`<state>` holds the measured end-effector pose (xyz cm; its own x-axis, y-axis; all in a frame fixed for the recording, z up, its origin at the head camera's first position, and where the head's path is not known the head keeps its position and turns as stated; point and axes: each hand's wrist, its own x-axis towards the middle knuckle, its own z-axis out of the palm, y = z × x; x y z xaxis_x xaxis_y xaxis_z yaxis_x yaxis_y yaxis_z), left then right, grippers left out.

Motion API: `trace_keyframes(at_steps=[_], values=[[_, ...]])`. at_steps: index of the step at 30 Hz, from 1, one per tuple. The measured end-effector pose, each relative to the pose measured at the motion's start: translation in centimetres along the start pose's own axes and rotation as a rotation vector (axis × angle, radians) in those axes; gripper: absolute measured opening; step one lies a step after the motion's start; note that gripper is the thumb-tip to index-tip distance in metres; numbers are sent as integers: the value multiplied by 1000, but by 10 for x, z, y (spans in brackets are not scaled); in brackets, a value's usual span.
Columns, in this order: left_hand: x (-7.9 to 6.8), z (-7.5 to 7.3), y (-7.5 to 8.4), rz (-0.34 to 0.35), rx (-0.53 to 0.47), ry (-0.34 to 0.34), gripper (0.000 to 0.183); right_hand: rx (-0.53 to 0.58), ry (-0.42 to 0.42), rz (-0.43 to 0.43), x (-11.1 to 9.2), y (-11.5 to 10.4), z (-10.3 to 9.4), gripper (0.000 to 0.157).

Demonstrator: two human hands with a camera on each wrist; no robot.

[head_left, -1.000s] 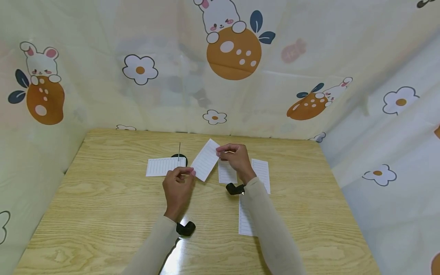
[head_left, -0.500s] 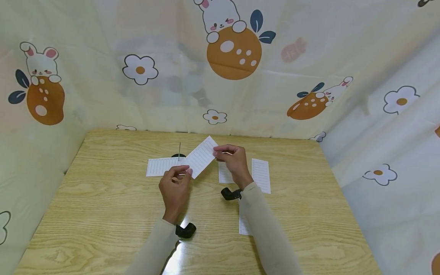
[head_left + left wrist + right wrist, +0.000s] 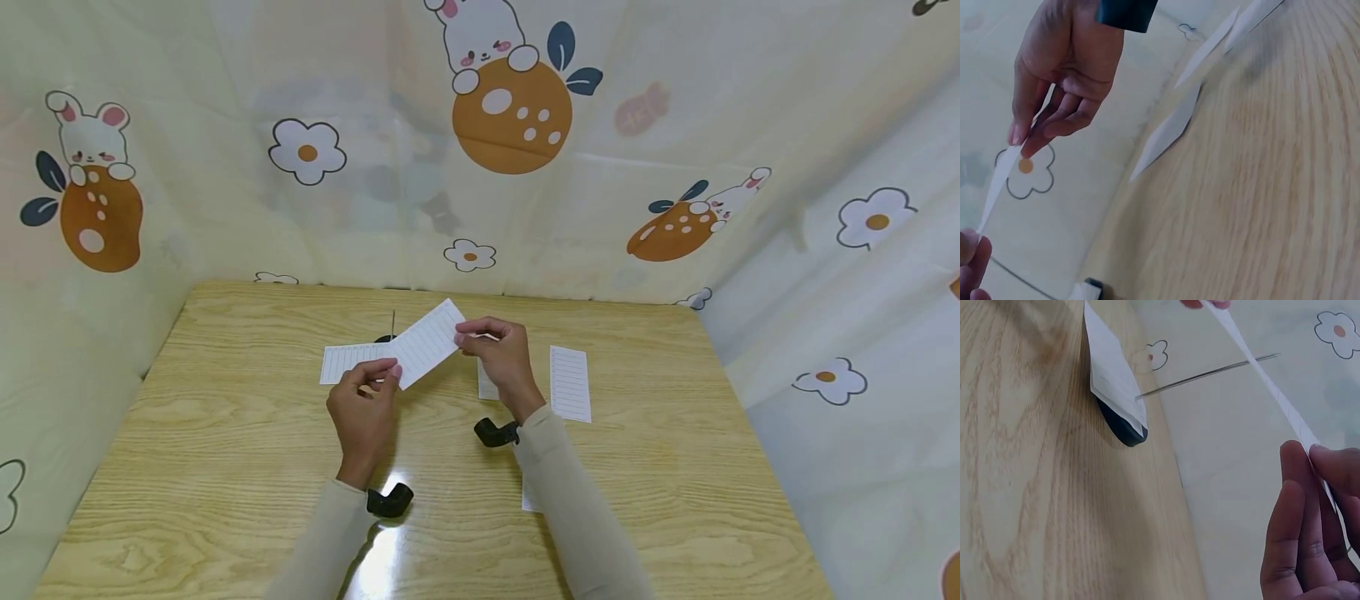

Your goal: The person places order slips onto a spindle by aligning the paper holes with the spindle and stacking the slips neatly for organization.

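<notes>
A white ruled paper slip (image 3: 427,343) is stretched tilted between both hands above the table. My left hand (image 3: 363,417) pinches its lower left corner between thumb and fingers. At the upper right edge, my right hand (image 3: 498,358) pinches it the same way. Beneath and behind the slip stands a bill spike, its thin metal rod (image 3: 1204,375) rising from a dark round base (image 3: 1124,433). Several similar slips (image 3: 1110,369) are stuck on that rod, low down on the base. In the right wrist view the held slip crosses the rod near its tip; whether they touch I cannot tell.
More ruled slips lie on the wooden table (image 3: 225,433): one at the right (image 3: 570,383), one partly behind my right hand (image 3: 487,383), and one mostly under the right forearm (image 3: 531,493). A patterned curtain (image 3: 360,225) hangs along the table's back edge.
Both hands have moved left with the held slip, which has turned flatter and now covers part of the slips on the spike and most of its base.
</notes>
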<state>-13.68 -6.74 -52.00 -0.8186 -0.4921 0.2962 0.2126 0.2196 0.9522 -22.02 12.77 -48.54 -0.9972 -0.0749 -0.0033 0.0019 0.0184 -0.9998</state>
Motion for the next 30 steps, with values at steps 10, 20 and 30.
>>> trace_keyframes(at_steps=[10,20,30], values=[[8,-18,4,27,79,-38,9,-66,-74,-10,2,-7,-2,17],[15,-37,7,71,141,-76,9,-144,-153,-42,2,-13,0,11],[22,-50,9,98,169,-108,7,-219,-197,-62,1,-22,7,10]])
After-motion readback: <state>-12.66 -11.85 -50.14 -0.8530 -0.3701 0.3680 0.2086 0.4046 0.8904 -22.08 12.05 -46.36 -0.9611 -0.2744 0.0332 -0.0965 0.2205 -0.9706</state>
